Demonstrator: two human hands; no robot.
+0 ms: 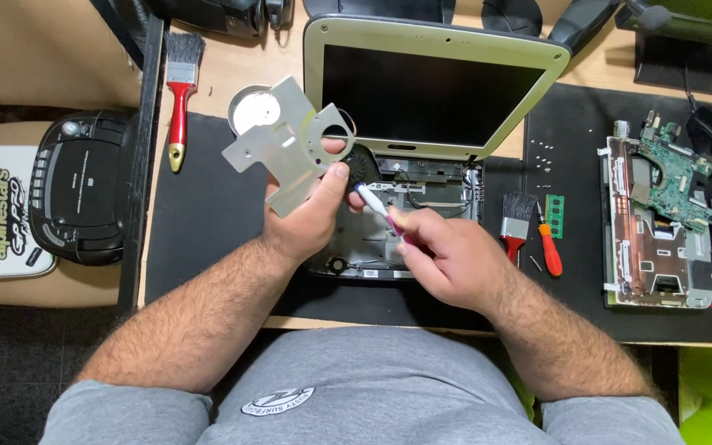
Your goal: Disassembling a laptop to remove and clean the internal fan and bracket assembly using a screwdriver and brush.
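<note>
Your left hand [306, 218], centre of frame, is closed on a flat grey metal shield plate with a round cut-out [288, 147], thumb and fingers pinching its lower edge and lifting it up off the machine. Your right hand [442, 255] is curled around a slim white-tipped tool with a pink-purple body [377, 206], tip pointing up-left toward the plate's edge.

Progress, judging by layout: the small grey opened laptop with cream-rimmed screen [430, 91] is well into teardown. Its base is gutted, with the black round fan [363, 162] exposed at the hinge and the plate already free.

Right of frame: green circuit board on a metal frame [661, 222], already out. Loose screws [544, 152] on the black mat [199, 222], plus an orange-handled screwdriver [549, 251], a green memory stick [555, 216] and a small red-handled brush [517, 218].

Upper left: a bigger red-handled paintbrush [180, 91].

Left to do, I'd say: the fan and remaining base internals.
</note>
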